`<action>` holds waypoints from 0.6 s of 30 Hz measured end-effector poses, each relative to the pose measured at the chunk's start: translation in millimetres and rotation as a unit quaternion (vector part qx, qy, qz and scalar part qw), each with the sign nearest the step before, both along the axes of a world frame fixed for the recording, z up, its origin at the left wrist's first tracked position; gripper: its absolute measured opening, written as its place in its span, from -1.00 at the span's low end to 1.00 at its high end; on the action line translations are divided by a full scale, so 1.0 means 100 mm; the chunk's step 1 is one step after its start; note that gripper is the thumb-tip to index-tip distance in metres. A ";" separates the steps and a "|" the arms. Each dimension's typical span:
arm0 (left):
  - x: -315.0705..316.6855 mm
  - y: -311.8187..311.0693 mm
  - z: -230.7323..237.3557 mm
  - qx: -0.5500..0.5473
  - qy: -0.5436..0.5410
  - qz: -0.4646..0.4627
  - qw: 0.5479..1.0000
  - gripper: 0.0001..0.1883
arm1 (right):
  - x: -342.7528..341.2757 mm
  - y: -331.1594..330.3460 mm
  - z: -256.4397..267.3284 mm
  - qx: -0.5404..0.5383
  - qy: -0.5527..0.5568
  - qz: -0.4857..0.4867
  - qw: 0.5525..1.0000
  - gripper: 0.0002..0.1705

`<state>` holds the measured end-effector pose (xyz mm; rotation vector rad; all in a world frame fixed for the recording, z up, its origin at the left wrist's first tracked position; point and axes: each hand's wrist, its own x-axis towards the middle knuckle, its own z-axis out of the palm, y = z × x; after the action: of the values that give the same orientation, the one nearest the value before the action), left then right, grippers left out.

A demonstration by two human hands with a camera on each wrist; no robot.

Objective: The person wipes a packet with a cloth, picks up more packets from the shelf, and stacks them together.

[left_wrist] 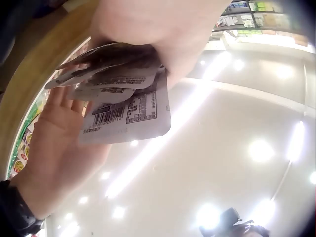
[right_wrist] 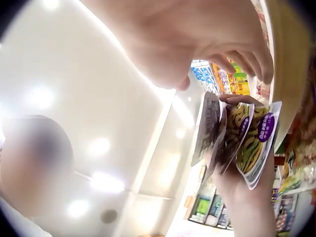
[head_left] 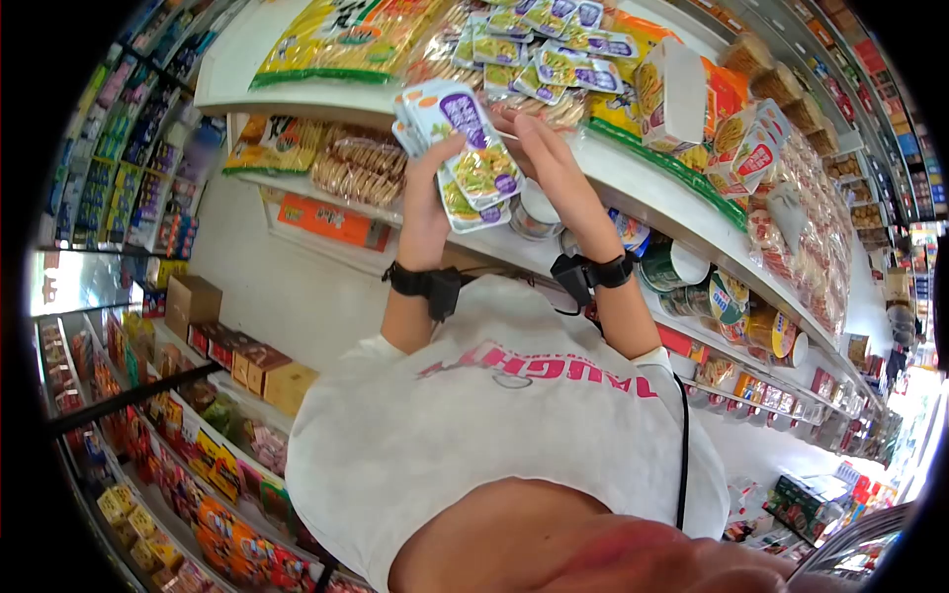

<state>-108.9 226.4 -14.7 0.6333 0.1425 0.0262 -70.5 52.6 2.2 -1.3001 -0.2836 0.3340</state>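
Because the fanned packets (head_left: 480, 148) are looking light, slick and pliable, the left hand (head_left: 427, 198) is pinching their side edges, likely the surest hold, by the shelf (head_left: 225, 74), while the right hand (head_left: 565, 183) is hovering alongside, fingers loosely extended.

Packets (head_left: 556, 69) lie (heaped) between bags (head_left: 341, 44) on the shelf (head_left: 225, 87).

Left forearm (head_left: 406, 321) raised forward | left hand (head_left: 427, 203) gripping, thumb across the front | right forearm (head_left: 629, 314) raised alongside | right hand (head_left: 561, 183) open beside it, fingers loosely extended
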 end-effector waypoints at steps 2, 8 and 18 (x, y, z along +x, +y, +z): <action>0.02 0.00 0.01 0.011 -0.005 0.008 1.000 -0.65 | -0.14 -0.02 0.13 -0.060 -0.039 0.023 0.997 -0.39; 0.02 -0.01 0.09 0.048 -0.032 0.025 0.998 -0.60 | -0.34 -0.15 0.20 -0.158 -0.093 -0.045 0.982 -0.45; -0.02 -0.14 0.15 0.081 -0.060 0.031 0.994 -0.56 | -0.26 -0.26 0.09 -0.075 -0.105 -0.105 0.986 -0.66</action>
<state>-110.5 212.4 0.6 0.7862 0.0439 0.1373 -96.7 26.9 11.2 -1.5021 -0.2995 0.0387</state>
